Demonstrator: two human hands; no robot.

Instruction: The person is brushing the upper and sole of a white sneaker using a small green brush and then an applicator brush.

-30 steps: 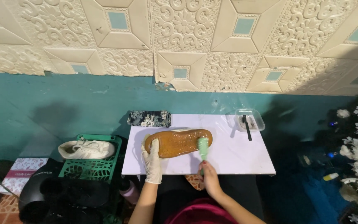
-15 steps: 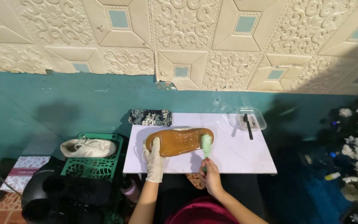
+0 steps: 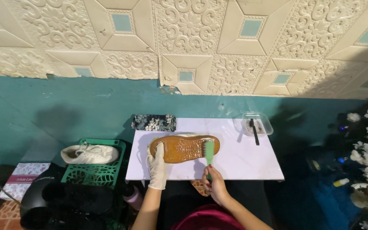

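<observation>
Since the earlier frames the green brush (image 3: 209, 152) has shifted slightly along the sole, toward its right end; little else has changed. Right hand (image 3: 215, 186): bare, fingers closed around the brush handle, bristle head resting on the amber sole of the shoe (image 3: 185, 147). Left hand (image 3: 157, 167): in a white glove, fingers extended and pressed flat on the left end of the sole, not wrapped around it. Shoe: lies sole-up on the white tabletop (image 3: 239, 164), just beyond both hands, long axis running left to right; which end is the toe cannot be told with certainty from this view. Clear plastic tub (image 3: 258, 124): at the table's far right corner, well apart from the shoe, with a dark stick-like tool (image 3: 254, 131) lying across its rim; any other contents are too small to tell. Floral pouch (image 3: 154, 122): at the far left corner. Green plastic crate (image 3: 94, 172): beside the table on the left, bearing a white sneaker (image 3: 89, 153) on top. Patterned box (image 3: 20, 179): on the floor, farther left.
</observation>
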